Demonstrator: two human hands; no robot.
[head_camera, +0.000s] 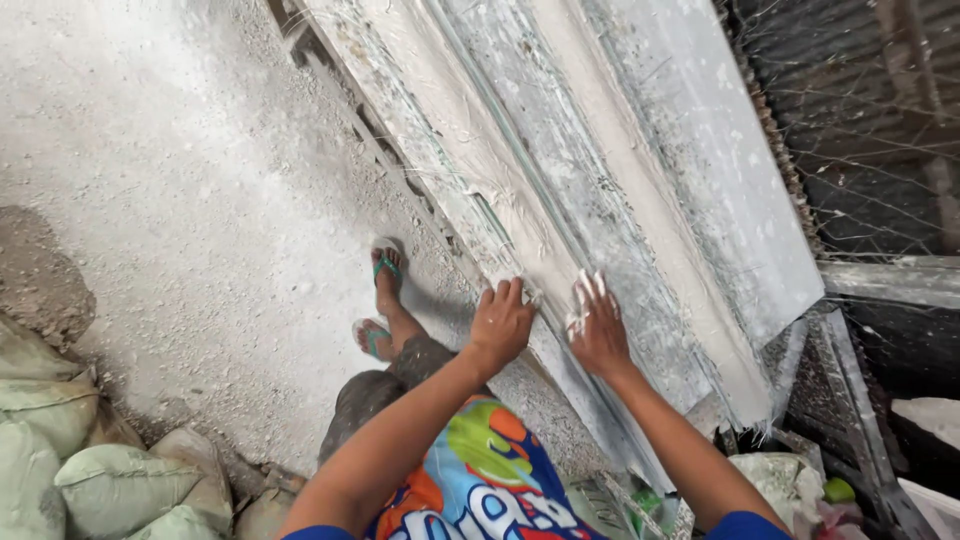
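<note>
A long plaster-covered moulding bench (640, 190) runs from the top middle down to the right, with a white wet plaster strip along it and fibres sticking out. My left hand (500, 322) rests on the near edge of the strip, fingers curled against the plaster. My right hand (598, 325) lies flat on the strip beside it, fingers spread and coated in white plaster. Neither hand holds a tool.
The floor (200, 180) is dusted white. My feet in green flip-flops (385, 268) stand next to the bench. Several filled pale green sacks (110, 480) are piled at the lower left. A dark corrugated wall with wire (870, 120) stands on the right.
</note>
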